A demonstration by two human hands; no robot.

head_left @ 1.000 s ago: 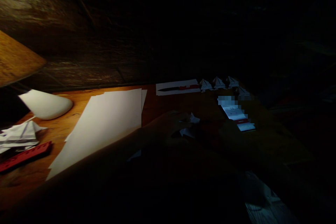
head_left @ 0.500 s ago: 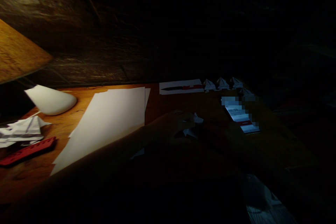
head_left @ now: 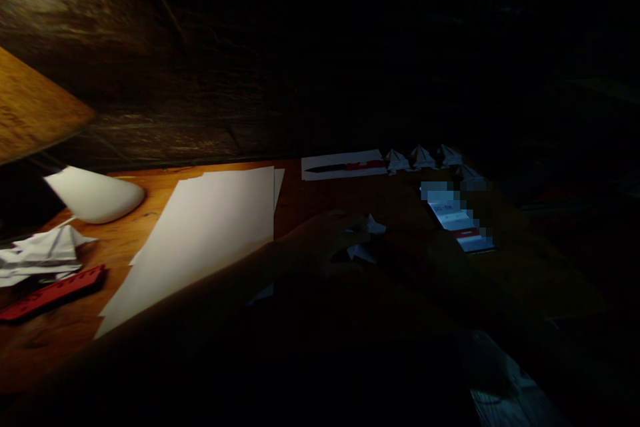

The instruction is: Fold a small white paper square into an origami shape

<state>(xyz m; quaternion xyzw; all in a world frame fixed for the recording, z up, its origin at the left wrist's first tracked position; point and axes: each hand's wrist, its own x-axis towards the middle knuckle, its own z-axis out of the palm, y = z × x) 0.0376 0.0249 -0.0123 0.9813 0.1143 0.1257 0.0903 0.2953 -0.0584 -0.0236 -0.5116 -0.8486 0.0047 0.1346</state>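
The scene is very dark. My left hand point(head_left: 320, 243) reaches in from the lower left and is curled round a small folded white paper piece point(head_left: 367, 240) on the wooden table point(head_left: 150, 193). My right hand point(head_left: 430, 253) sits in deep shadow just right of that paper, apparently touching it; its fingers are too dark to read. A lit phone point(head_left: 457, 217) lies just beyond my right hand.
A stack of white sheets point(head_left: 210, 233) lies left of my hands. A knife on white paper point(head_left: 343, 165) and several small folded paper figures point(head_left: 423, 159) line the far edge. A white lamp base point(head_left: 95, 195), crumpled paper point(head_left: 40, 250) and a red ruler point(head_left: 53, 292) are at the left.
The view has shifted slightly. My hands stay on the small folded paper with only tiny finger movements.
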